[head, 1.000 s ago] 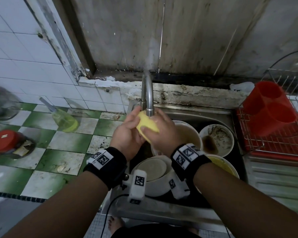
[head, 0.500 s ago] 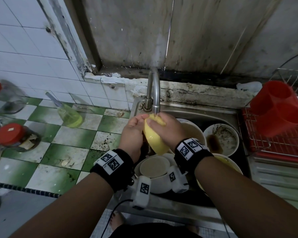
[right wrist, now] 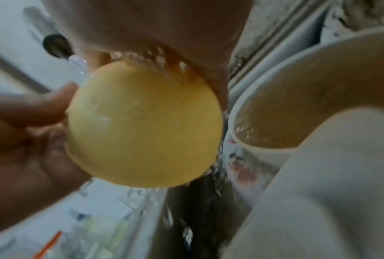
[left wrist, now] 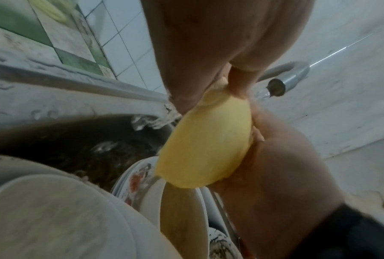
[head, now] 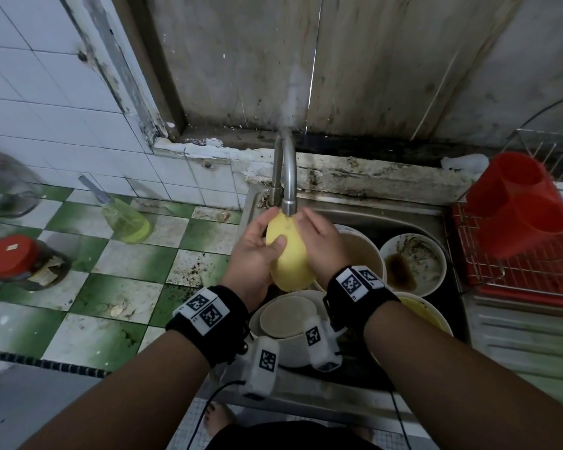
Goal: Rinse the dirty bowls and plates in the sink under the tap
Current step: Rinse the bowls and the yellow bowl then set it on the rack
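I'm looking down at a stained grey wall (head: 387,66) across the top of the frame, white wall tiles (head: 46,102) at upper left, and a grimy ledge running along its foot. Left of centre is the counter (head: 117,287), green and white checks, spotted with dirt. On it: a bottle (head: 126,220) of yellow-green liquid lying near the tiles, a red-lidded jar (head: 17,263) at the left edge, and a clear jar above that, cut off by the frame. Right edge: a red wire rack (head: 517,271) with a red cup holder (head: 520,206) standing in it.

The sink (head: 403,219) sits lower centre, steel, full of crockery. A big bowl (head: 364,254) of murky water sits behind my wrists, a dirty bowl (head: 413,264) with brown dregs to its right, a yellow-smeared one (head: 426,311) at lower right, and a white upturned bowl (head: 286,316) between my forearms.

The tap (head: 286,177) arches over centre frame, spout just above my hands, water running.

Left hand (head: 257,251) holds the yellow bowl (head: 290,254) from the left, thumb across its outside. Right hand (head: 322,245) cups its right side, fingers up by the spout. The yellow bowl is on edge, right under the tap, above the sink, water dripping off it in the right wrist view.
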